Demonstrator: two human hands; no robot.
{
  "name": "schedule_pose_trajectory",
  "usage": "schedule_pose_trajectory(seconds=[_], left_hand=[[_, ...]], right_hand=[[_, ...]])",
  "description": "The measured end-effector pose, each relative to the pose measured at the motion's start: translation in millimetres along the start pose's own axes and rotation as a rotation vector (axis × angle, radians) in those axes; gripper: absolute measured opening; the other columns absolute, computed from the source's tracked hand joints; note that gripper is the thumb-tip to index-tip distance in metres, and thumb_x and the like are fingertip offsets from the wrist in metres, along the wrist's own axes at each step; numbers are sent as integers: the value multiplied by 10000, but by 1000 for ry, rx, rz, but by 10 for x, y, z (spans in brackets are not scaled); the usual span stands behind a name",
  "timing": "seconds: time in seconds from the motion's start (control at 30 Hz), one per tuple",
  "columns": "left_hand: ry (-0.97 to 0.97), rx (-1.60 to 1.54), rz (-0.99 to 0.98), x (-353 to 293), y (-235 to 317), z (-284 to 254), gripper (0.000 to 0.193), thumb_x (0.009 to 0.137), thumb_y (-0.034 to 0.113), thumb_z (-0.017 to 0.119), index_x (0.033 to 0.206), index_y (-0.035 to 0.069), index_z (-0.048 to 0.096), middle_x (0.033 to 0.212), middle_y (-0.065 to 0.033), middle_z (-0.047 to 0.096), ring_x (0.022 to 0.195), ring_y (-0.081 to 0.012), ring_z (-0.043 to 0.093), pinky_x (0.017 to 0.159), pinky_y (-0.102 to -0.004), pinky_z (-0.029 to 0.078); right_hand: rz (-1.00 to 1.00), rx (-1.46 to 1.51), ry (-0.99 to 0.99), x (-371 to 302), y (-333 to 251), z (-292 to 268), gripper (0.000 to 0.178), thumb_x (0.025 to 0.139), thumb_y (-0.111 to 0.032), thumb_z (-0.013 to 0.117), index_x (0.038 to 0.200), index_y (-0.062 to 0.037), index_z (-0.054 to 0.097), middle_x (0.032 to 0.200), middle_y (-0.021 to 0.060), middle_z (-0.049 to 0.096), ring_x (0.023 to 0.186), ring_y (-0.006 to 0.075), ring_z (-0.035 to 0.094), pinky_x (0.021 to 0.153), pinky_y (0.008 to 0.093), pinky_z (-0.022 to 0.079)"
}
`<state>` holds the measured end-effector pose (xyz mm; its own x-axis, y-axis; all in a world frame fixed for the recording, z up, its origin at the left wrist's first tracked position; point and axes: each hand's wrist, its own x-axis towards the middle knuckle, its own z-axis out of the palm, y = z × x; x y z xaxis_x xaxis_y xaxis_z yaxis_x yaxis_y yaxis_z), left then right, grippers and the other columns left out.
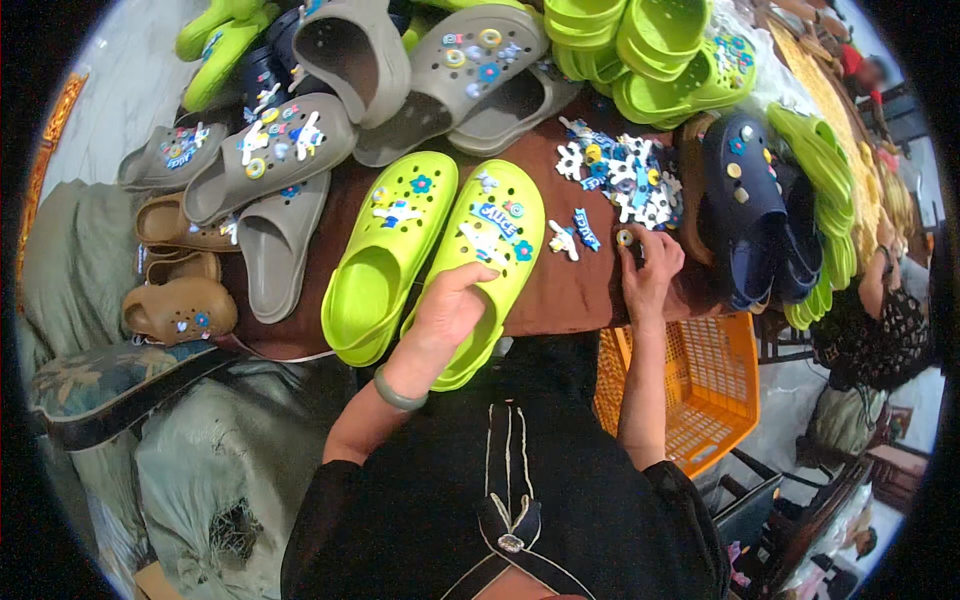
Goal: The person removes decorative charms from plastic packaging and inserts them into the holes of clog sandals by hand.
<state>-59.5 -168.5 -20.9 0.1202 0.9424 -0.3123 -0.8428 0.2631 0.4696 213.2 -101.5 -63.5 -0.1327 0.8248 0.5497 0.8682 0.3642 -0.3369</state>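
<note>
My left hand (450, 312) grips a lime-green clog (500, 225) at its opening, thumb on the upper; the other fingers are hidden. Blue, white and grey charms sit on its toe. To its left lies a matching lime clog (388, 255), with a blue flower charm and a white figure charm. My right hand (655, 265) is closed at the fingertips on a small round charm (625, 238), pale with a dark centre. Between the clog and that hand lie a white figure charm (562, 240) and a blue lettered charm (587, 232) on the brown cloth (560, 295).
A pile of loose charms (640, 185) lies beyond my right hand. Grey clogs (275, 150) and brown clogs (180, 308) crowd the left, lime clogs (665, 60) the back, navy clogs (745, 205) the right. An orange basket (710, 400) stands below the table edge.
</note>
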Motion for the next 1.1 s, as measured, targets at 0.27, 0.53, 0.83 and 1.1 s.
schedule_pose_trajectory(seconds=[0.27, 0.53, 0.83, 1.1], left_hand=[[5, 14, -22, 16, -21, -20, 468, 766, -59, 542, 1231, -42, 489, 1192, -125, 581, 1126, -239, 550, 999, -371, 418], [46, -6, -42, 25, -37, -42, 485, 751, -65, 542, 1233, -43, 490, 1196, -135, 580, 1128, -255, 549, 1003, -383, 414], [49, -42, -15, 22, -44, -33, 425, 751, -60, 550, 1176, -48, 541, 1129, -124, 621, 1059, -230, 589, 957, -361, 445], [80, -27, -40, 30, -55, -14, 409, 765, -48, 536, 1175, -53, 536, 1133, -128, 610, 1052, -244, 589, 957, -362, 443]], right_hand=[[-95, -61, 52, -1, 36, -23, 262, 808, -76, 665, 1069, -83, 650, 969, 39, 606, 972, 242, 517, 929, 413, 307], [177, 500, 49, -45, -370, 81, 161, 863, -12, 622, 1022, -7, 645, 904, 101, 592, 891, 217, 553, 765, 284, 445], [38, 612, 9, 204, -640, 274, 185, 866, -12, 623, 1049, -12, 647, 972, 90, 649, 912, 183, 594, 775, 269, 473], [741, 1528, -142, 403, -950, 347, 202, 914, -98, 612, 1079, 17, 627, 853, 0, 622, 654, 47, 489, 595, 196, 405]])
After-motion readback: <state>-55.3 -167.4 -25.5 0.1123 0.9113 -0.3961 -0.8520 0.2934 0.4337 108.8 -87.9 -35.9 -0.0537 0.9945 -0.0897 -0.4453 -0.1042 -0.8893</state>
